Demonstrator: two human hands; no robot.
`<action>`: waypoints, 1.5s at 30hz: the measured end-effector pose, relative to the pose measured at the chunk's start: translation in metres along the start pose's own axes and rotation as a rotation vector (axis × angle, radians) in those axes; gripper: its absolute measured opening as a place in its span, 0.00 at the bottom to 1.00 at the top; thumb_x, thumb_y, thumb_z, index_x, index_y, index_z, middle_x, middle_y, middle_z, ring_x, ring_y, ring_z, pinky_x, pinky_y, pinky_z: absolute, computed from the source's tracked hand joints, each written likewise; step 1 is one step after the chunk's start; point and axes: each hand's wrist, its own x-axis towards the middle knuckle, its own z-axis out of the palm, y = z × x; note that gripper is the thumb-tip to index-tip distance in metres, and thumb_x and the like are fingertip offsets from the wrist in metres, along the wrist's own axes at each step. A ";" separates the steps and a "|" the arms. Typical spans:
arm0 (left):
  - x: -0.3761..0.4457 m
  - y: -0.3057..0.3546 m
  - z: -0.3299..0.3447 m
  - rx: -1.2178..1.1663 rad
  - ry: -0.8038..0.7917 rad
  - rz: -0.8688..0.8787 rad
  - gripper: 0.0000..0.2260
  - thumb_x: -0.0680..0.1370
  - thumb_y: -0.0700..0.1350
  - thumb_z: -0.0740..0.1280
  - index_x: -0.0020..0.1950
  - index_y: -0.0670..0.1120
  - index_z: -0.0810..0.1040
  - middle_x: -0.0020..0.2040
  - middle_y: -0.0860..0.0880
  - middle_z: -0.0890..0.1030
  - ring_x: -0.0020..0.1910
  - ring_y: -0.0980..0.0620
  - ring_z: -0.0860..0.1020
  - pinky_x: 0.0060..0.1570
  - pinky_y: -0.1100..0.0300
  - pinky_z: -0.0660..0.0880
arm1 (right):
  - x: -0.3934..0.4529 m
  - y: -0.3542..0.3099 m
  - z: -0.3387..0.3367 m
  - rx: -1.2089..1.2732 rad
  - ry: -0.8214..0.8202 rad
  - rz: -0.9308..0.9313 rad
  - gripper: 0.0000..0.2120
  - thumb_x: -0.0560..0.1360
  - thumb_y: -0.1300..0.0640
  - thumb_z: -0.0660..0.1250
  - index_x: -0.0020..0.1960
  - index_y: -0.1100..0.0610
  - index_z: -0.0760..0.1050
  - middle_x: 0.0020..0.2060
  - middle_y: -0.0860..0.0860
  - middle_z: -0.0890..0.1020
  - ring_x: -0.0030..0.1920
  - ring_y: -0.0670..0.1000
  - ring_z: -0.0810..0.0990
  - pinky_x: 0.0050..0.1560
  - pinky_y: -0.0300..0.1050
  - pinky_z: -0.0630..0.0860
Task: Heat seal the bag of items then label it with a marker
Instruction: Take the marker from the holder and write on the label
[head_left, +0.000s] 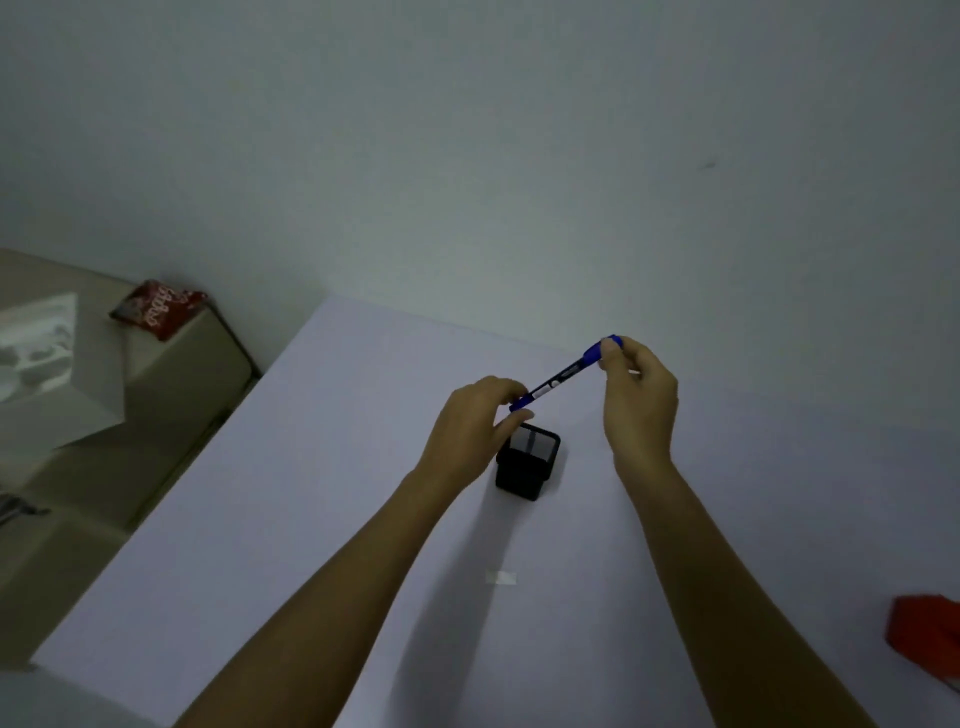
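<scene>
The blue marker (563, 373) sits just above the middle of the frame, held in the air over a white table (322, 493), tilted so that one end points to the upper right and the other to the lower left. The right hand (639, 400) pinches the upper-right blue end between thumb and fingertips. The left hand (475, 428) pinches the lower-left end, its fingers curled around the tip. Both hands are closed on the marker, one at each end, with the white-labelled barrel showing between them. Directly below the left hand's fingers a small black square pen holder (527, 462) stands on the table. A small pale strip (501, 578) lies on the table lower down, between the forearms. At the right edge, low in the frame, part of a red object (927, 639) shows. In the upper left, off the table, a red snack packet (156, 309) rests on a beige surface (171, 374).
</scene>
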 end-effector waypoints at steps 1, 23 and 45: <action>0.002 0.006 -0.006 -0.017 0.022 0.006 0.09 0.78 0.47 0.67 0.56 0.46 0.79 0.51 0.50 0.81 0.49 0.55 0.78 0.50 0.65 0.72 | -0.001 -0.006 0.000 0.060 0.013 0.032 0.08 0.78 0.50 0.63 0.52 0.52 0.78 0.43 0.47 0.81 0.43 0.45 0.77 0.46 0.38 0.73; -0.084 -0.072 -0.092 -0.150 -0.156 -0.379 0.02 0.77 0.46 0.68 0.45 0.49 0.81 0.42 0.53 0.84 0.41 0.62 0.81 0.43 0.66 0.74 | 0.029 -0.040 -0.092 0.535 -0.120 0.197 0.09 0.78 0.55 0.65 0.40 0.57 0.75 0.27 0.48 0.72 0.24 0.42 0.68 0.24 0.34 0.64; -0.078 -0.125 0.088 -0.373 -0.195 -0.922 0.05 0.74 0.42 0.70 0.39 0.44 0.78 0.38 0.46 0.81 0.37 0.49 0.78 0.41 0.59 0.76 | -0.060 0.064 -0.064 0.208 -0.398 0.424 0.02 0.74 0.61 0.69 0.45 0.57 0.81 0.35 0.51 0.81 0.36 0.48 0.80 0.41 0.39 0.79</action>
